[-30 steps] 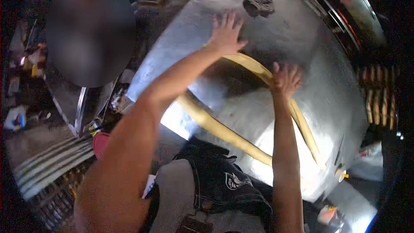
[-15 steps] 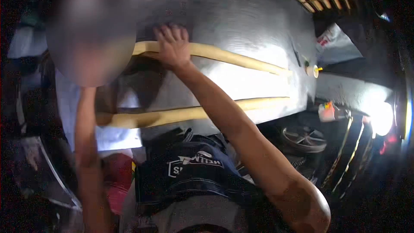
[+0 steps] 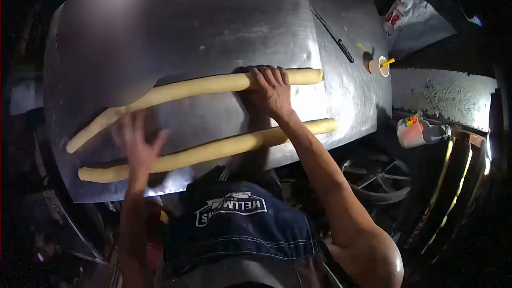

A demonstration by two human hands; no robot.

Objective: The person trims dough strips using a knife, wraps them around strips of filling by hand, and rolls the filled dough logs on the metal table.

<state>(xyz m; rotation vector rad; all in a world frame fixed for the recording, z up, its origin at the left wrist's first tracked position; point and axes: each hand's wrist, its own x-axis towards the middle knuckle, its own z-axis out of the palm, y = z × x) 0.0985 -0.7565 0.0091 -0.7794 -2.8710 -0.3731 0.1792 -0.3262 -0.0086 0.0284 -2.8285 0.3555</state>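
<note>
Two long ropes of pale dough lie across a metal table. On the far dough rope [image 3: 200, 86], near its right end, my right hand [image 3: 270, 86] rests with its fingers curved over the top. My left hand [image 3: 140, 141], blurred by motion, has its fingers spread and is between the far rope and the near dough rope [image 3: 224, 146], close to their left parts. It holds nothing that I can make out. A blurred oval hides part of the table above the far rope's left half.
The metal table [image 3: 240, 26] bears a black-handled knife [image 3: 341, 45] and a cup [image 3: 377, 66] with a yellow stick at the right. Beyond its right edge are a plastic bag [image 3: 416, 24], a white container [image 3: 410, 132] and a spoked wheel [image 3: 378, 180].
The view has turned and shifted. My right hand is now nearer the right end of the far rope, and my left hand has come back from the far side. The far rope's left end now shows.
</note>
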